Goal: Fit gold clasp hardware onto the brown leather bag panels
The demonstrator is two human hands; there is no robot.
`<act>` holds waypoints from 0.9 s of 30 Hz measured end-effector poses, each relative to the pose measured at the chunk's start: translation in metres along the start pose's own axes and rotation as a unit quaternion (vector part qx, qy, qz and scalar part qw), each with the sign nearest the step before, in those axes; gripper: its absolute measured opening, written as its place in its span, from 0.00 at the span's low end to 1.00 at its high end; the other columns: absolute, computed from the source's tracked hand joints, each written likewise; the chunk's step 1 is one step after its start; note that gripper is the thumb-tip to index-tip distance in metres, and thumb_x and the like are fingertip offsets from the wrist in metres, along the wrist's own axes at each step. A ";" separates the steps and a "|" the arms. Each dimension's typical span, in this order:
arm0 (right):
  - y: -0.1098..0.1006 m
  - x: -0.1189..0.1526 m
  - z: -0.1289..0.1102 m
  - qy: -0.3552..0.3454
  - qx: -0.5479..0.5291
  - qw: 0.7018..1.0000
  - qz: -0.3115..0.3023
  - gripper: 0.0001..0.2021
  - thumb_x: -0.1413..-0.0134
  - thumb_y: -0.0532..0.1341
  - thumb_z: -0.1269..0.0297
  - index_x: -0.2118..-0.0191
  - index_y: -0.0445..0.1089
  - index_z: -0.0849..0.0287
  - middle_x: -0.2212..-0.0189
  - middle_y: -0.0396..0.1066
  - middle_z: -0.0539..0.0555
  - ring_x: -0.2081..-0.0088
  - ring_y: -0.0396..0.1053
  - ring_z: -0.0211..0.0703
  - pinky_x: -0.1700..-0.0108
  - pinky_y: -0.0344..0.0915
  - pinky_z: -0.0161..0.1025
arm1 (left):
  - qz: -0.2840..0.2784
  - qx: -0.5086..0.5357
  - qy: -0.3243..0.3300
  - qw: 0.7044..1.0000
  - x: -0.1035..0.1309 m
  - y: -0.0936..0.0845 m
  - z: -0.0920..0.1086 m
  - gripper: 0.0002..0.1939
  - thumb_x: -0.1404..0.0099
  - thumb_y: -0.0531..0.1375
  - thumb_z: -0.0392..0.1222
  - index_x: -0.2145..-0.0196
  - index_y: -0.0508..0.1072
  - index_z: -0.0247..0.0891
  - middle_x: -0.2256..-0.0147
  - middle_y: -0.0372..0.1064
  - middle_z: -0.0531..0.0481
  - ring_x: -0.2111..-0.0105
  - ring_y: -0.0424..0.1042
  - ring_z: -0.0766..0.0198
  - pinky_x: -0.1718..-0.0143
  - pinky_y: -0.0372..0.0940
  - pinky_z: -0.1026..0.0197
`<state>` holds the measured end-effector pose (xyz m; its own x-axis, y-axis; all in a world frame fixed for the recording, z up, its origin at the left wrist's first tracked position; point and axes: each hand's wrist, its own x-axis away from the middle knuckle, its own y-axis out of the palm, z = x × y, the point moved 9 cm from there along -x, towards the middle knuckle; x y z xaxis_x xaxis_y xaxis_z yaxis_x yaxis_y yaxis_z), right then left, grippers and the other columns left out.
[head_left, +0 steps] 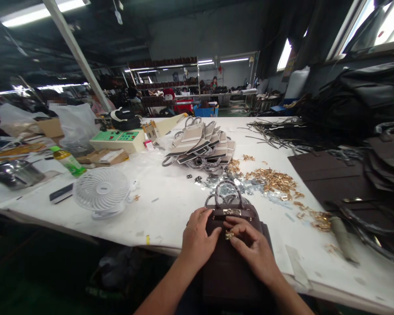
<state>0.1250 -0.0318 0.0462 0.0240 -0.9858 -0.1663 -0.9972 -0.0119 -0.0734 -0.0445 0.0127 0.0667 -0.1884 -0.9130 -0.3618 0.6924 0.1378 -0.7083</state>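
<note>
A dark brown handbag [220,267] with wrapped handles [228,186] and a gold metal clasp [231,211] on its strap is in front of me at the table's near edge. My left hand [198,236] rests on its upper left side, fingers at the end of the strap and thumb apart on the front. Just below the clasp, my right hand [249,243] pinches a small gold metal fitting [229,235] between thumb and fingers. Loose gold fittings [276,179] and silver metal plates [246,186] are spread beyond the bag.
Beige-and-black bag pieces [200,142] are piled farther back. A white fan [101,190], a phone [61,193], a bottle [67,161] and a metal pot [16,174] stand or lie to the left. Brown bags [331,175] and a roll [344,240] lie on the right.
</note>
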 end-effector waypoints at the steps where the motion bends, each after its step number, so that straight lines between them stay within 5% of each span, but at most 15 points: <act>1: 0.000 0.000 -0.001 -0.003 0.007 1.000 0.003 0.08 0.40 0.65 0.57 0.66 0.73 0.55 0.39 0.67 0.59 0.41 0.70 0.56 0.38 0.63 0.51 | -0.002 -0.022 0.004 1.000 -0.003 0.001 0.003 0.24 0.40 0.66 0.37 0.46 0.69 0.45 0.44 0.67 0.44 0.44 0.67 0.49 0.44 0.66 0.46; 9: -0.009 -0.002 -0.005 -0.015 0.040 0.991 0.123 0.11 0.42 0.66 0.53 0.65 0.74 0.56 0.43 0.70 0.61 0.43 0.69 0.57 0.41 0.66 0.52 | 0.008 -0.075 0.012 0.997 -0.017 -0.011 0.020 0.14 0.41 0.67 0.37 0.60 0.68 0.44 0.57 0.70 0.49 0.53 0.70 0.51 0.54 0.68 0.50; 15: -0.019 -0.011 -0.013 -0.051 -0.054 0.987 0.142 0.12 0.40 0.64 0.51 0.61 0.72 0.55 0.42 0.71 0.60 0.44 0.71 0.56 0.42 0.68 0.53 | 0.057 0.093 -0.022 0.994 -0.021 -0.014 0.011 0.15 0.42 0.66 0.36 0.58 0.68 0.42 0.54 0.69 0.49 0.55 0.72 0.57 0.52 0.68 0.53; 20: -0.020 -0.024 -0.021 -0.048 -0.105 0.991 0.071 0.13 0.40 0.64 0.50 0.60 0.71 0.53 0.44 0.73 0.58 0.45 0.73 0.55 0.43 0.69 0.51 | 0.067 0.344 -0.226 0.909 -0.011 0.018 -0.026 0.41 0.47 0.72 0.39 0.38 0.62 0.40 0.45 0.70 0.39 0.57 0.77 0.56 0.56 0.71 0.56; 23: -0.025 -0.027 -0.026 -0.031 -0.027 0.998 0.051 0.13 0.42 0.66 0.51 0.61 0.72 0.54 0.43 0.73 0.59 0.41 0.69 0.57 0.38 0.63 0.54 | 0.018 0.434 -0.279 0.856 -0.007 0.038 -0.026 0.32 0.45 0.72 0.44 0.45 0.70 0.37 0.53 0.77 0.42 0.55 0.77 0.54 0.53 0.70 0.56; 27: -0.037 -0.024 -0.042 -0.057 0.100 0.992 0.048 0.10 0.42 0.66 0.53 0.63 0.73 0.54 0.44 0.73 0.58 0.39 0.67 0.58 0.34 0.56 0.57 | -0.011 0.463 -0.241 0.853 -0.011 0.042 -0.014 0.20 0.39 0.66 0.54 0.55 0.76 0.38 0.62 0.80 0.47 0.61 0.79 0.55 0.59 0.71 0.56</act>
<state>0.1585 -0.0147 0.0938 -0.0506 -0.9554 -0.2910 -0.9619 0.1249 -0.2431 -0.0230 0.0338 0.0323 -0.0553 -0.9939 0.0953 0.9877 -0.0405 0.1507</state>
